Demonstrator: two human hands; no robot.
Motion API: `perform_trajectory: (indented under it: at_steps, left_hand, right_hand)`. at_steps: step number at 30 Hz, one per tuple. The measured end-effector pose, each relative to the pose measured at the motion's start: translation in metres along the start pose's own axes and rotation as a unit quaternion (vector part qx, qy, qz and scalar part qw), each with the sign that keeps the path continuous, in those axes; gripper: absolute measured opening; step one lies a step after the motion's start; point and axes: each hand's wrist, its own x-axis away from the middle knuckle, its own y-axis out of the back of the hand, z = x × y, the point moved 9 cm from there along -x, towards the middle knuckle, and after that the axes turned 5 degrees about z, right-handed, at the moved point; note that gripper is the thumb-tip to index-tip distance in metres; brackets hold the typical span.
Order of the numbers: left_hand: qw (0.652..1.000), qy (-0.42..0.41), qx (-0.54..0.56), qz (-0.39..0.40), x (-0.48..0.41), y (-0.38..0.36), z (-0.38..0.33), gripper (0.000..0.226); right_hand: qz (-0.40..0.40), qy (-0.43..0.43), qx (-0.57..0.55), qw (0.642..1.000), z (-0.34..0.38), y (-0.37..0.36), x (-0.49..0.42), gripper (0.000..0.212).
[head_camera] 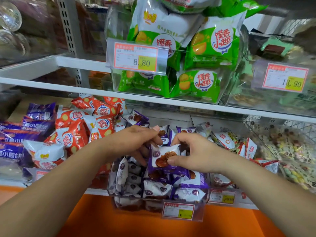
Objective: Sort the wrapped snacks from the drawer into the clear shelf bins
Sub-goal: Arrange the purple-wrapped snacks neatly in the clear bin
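Store shelving of white metal carries rows of clear bins, with green packets [210,47] stacked high in an upper one behind a price tag [136,57]. On the lower shelf, a person's left hand [136,142] and right hand [196,154] meet over a clear bin [119,200] crowded with purple-and-white wrapped snacks. Both pinch a single purple-and-white packet [164,156] from opposite sides, the right thumb pressed on its printed face and the left fingers curled at its upper left edge. Held face-up just above the pile, the packet appears to be squared for laying among its own kind, fronts readable. Red-and-white packets [77,127] lie heaped to the left, apart from both hands.
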Motion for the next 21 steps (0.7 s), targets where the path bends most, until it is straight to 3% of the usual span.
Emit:
perform_trajectory:
  at_steps: [3,7,9,13,17,19,21]
  left_hand:
    - [0.998,-0.043,-0.051,0.023,-0.003,-0.007,-0.006,0.018]
    - [0.992,-0.091,0.023,-0.087,-0.014,0.008,-0.013,0.036]
    - [0.987,-0.085,0.079,-0.107,-0.022,0.005,-0.015,0.042]
    - [0.996,-0.045,0.041,-0.06,-0.043,-0.017,-0.001,0.047]
    - [0.996,-0.019,-0.028,-0.078,-0.048,-0.024,0.007,0.042]
    - [0.995,-0.024,-0.034,-0.092,-0.046,-0.024,0.005,0.039]
    - [0.989,-0.015,-0.065,-0.133,-0.041,-0.013,0.004,0.039]
  right_hand:
    - [-0.045,-0.013,-0.057,0.997,-0.007,0.0,-0.008,0.025]
    - [-0.166,-0.02,-0.2,0.965,-0.019,0.026,-0.017,0.037]
    - [-0.2,-0.051,-0.212,0.955,-0.034,0.038,-0.02,0.039]
    - [-0.207,-0.072,-0.155,0.963,-0.045,0.047,-0.017,0.032]
    - [-0.189,-0.062,0.003,0.98,-0.033,0.038,0.002,0.063]
    - [-0.201,-0.057,0.092,0.974,-0.031,0.035,0.008,0.061]
    - [-0.19,-0.085,0.054,0.977,-0.041,0.034,0.01,0.053]
